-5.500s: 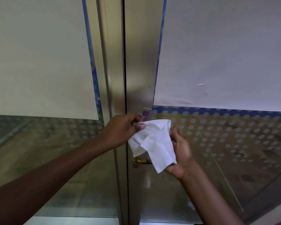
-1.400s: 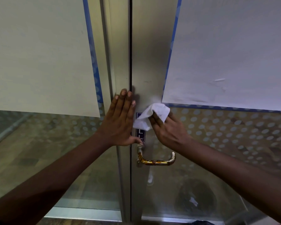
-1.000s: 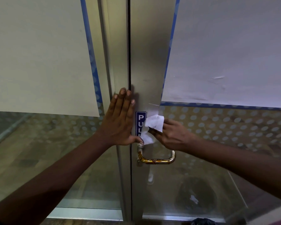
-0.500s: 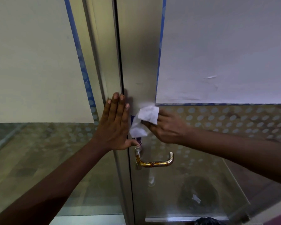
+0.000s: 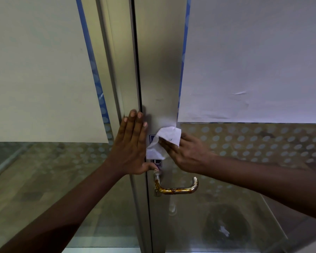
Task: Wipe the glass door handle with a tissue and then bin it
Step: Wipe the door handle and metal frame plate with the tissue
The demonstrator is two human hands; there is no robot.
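Observation:
A rusty brass-coloured lever handle (image 5: 177, 189) sticks out of the metal door frame (image 5: 161, 70) below both hands. My right hand (image 5: 186, 154) presses a crumpled white tissue (image 5: 164, 141) flat against the frame, over a small blue sign (image 5: 156, 162), a little above the handle. My left hand (image 5: 131, 145) lies flat with fingers up on the frame at the seam between the two doors, its thumb just above the handle's base.
Both glass doors carry large white paper sheets (image 5: 254, 61) with blue edges and a dotted film below. A dark round shape (image 5: 226, 229) with a white scrap shows through the right glass, low down.
My right hand has rubbed the tissue up and down over the blue sign on the frame. My left hand has stayed flat on the door; the view shifted slightly.

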